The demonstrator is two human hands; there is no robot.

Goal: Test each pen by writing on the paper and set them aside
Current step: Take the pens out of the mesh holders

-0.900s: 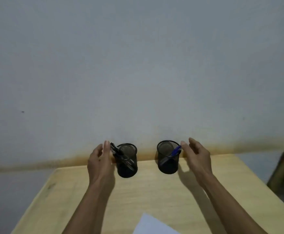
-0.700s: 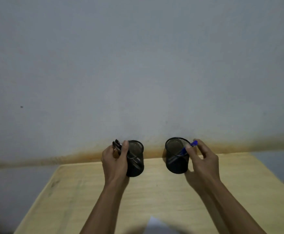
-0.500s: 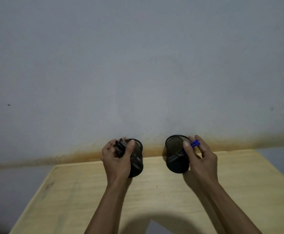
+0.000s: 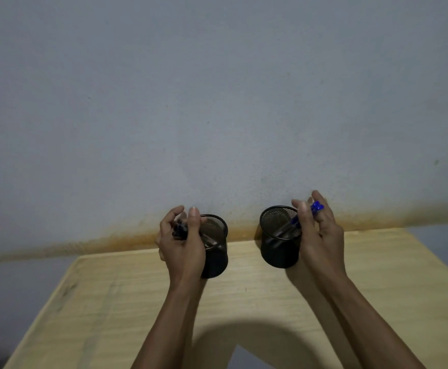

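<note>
Grabbing: my right hand pinches the blue pen, tip down in the right cup.
Left hand: fingers closed round dark pens at the left cup.
Paper: near table edge.
Next: lift out, scribble.

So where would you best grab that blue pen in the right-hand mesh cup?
By its capped top end, coming from above and the right. The blue pen leans up and rightward over the rim of the right mesh cup, so only that end is free. The right hand already pinches it there.
</note>
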